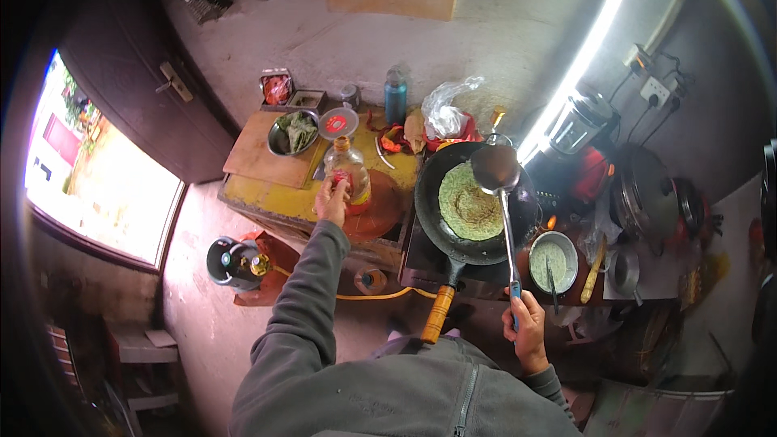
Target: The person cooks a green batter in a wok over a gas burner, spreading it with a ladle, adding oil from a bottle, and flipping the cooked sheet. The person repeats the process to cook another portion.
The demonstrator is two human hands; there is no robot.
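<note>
My left hand (332,199) grips a clear plastic bottle (357,165) with an orange cap and a red label, over the left part of the counter. In my right hand (527,326) is the blue handle of a metal wok spatula (507,224). Its blade is raised over the right side of a black wok (427,218) and hides part of the rim. A round green pancake (467,203), browned in the middle, lies in the wok. The wok's wooden handle (438,315) points toward me. To the right stands a bowl of pale green batter (549,264) with a utensil in it.
A steel bowl of leafy greens (297,133) rests on a wooden board (255,158). A blue flask (396,97) and a plastic bag (446,112) stand along the wall. A blender (576,121) is at right. A gas cylinder (234,264) stands on the floor below.
</note>
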